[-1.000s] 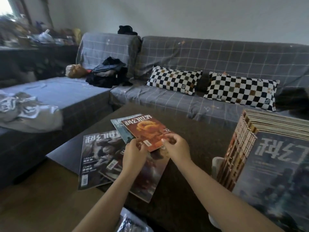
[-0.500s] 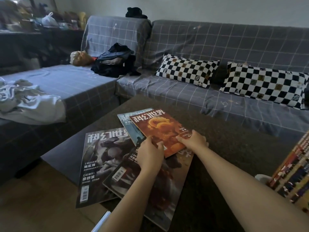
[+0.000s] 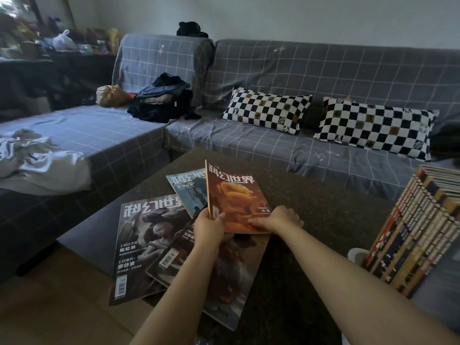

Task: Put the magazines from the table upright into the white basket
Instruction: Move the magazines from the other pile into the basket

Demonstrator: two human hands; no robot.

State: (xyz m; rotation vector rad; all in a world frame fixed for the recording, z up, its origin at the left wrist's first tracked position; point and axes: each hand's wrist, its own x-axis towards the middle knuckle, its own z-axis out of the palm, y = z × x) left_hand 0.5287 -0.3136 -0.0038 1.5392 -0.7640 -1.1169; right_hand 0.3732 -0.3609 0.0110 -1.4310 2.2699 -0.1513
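An orange magazine with a dragon cover is tilted up off the dark table, its spine raised on the left. My left hand grips its lower left corner and my right hand holds its lower right edge. Under it lie a bluish magazine, a grey-covered magazine hanging over the table's left edge, and a dark reddish magazine. At the right, a row of magazines stands upright in the white basket, of which only a bit of rim shows.
A grey checked sofa wraps around the table's far and left sides, with two checkered pillows, a heap of dark clothes and a crumpled white cloth. Wooden floor lies at the lower left.
Both hands have lifted the orange magazine from lying flat on the pile to tilted up on its near edge. The view swung so the basket's magazines show again at the right.
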